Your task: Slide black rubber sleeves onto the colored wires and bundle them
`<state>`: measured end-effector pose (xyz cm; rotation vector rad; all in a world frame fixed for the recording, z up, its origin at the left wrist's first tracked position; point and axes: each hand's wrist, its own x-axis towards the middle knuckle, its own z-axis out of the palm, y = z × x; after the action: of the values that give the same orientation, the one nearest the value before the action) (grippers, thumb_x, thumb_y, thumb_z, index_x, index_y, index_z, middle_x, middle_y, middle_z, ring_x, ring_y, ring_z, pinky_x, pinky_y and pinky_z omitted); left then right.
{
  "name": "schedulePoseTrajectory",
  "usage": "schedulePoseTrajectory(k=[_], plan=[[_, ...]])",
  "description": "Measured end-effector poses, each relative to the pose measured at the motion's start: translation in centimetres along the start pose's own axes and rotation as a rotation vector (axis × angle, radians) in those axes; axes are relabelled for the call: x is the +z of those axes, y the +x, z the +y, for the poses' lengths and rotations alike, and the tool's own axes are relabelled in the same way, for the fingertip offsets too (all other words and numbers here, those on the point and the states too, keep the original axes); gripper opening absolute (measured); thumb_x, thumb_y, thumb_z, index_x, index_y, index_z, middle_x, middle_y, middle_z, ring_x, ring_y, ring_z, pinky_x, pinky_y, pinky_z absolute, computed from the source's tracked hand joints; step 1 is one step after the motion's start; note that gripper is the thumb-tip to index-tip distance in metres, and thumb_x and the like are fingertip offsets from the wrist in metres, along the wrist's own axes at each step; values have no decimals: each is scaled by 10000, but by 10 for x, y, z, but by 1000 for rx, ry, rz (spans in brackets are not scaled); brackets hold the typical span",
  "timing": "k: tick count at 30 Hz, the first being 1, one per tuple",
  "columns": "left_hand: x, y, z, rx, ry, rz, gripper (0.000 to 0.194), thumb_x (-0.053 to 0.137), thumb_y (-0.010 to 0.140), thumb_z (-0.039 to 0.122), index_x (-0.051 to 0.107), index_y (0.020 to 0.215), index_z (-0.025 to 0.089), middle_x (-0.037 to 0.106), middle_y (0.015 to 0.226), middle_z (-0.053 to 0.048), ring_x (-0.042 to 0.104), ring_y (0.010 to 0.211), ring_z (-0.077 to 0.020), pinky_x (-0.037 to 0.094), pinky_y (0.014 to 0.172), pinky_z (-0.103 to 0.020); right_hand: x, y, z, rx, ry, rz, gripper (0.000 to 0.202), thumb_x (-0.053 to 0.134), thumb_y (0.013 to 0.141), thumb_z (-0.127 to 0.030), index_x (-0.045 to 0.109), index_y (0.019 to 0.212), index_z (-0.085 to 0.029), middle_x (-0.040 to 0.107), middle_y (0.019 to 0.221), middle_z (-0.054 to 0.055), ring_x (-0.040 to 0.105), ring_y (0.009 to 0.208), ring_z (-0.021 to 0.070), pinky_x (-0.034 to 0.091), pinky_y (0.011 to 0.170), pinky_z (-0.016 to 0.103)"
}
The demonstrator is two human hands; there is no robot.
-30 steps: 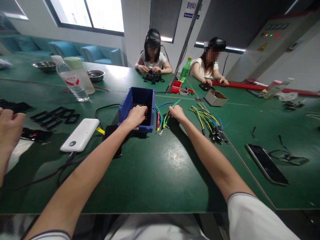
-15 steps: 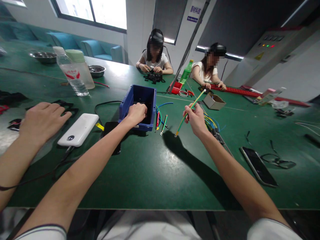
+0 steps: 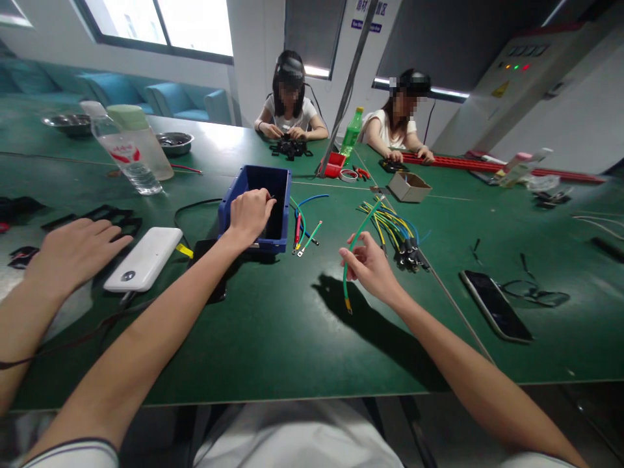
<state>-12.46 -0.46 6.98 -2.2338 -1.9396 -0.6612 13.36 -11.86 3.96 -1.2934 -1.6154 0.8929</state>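
Observation:
My right hand (image 3: 368,260) pinches a green-and-yellow wire (image 3: 361,227) above the table; a metal lug shows at the wire's lower end. At the blue bin (image 3: 286,227), my left hand (image 3: 251,214) reaches over the near rim with its fingers closed. Whatever lies between those fingertips is too small to make out. Beside the bin, several short wires (image 3: 312,239) in green, blue and red lie loose. Beyond my right hand rests a bundle of yellow, green and blue wires (image 3: 397,227) with dark ends.
A neighbour's hand (image 3: 73,250) rests at the left near a white power bank (image 3: 145,260). Farther back stand a water bottle (image 3: 127,159) and a small cardboard box (image 3: 410,187). A phone (image 3: 496,305) and glasses (image 3: 536,296) lie right. Two people sit across the table.
My right hand has come nearer with the wire, uncovering more of the wire bundle. My left hand has risen a little within the bin. The whole view has shifted slightly.

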Motion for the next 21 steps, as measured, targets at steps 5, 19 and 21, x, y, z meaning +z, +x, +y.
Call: schedulePoseTrajectory(k=[5,19,21], plan=[[-28,-15,16,-22,-103,155,316,424,927,405,629,945,165,681,969,-101,621,908,-236,438,822,-330,0,-2,0,101,308,9,372,544,839,-526,347,998,-254,613,603,-73,556,390,120,445,397,225],[20,-127,42,-257,-1188,-511,333,632,787,431,625,952,142,699,847,-90,658,688,-165,498,560,-258,16,-10,13,118,647,250,270,707,754,-359,504,885,-237,609,763,-44,579,552,91,486,546,249],[23,-128,41,-292,-1223,-547,336,636,786,421,626,954,130,696,834,-96,658,689,-167,510,577,-267,22,-10,16,109,630,266,272,698,766,-366,485,877,-237,607,758,-45,588,546,95,485,535,248]])
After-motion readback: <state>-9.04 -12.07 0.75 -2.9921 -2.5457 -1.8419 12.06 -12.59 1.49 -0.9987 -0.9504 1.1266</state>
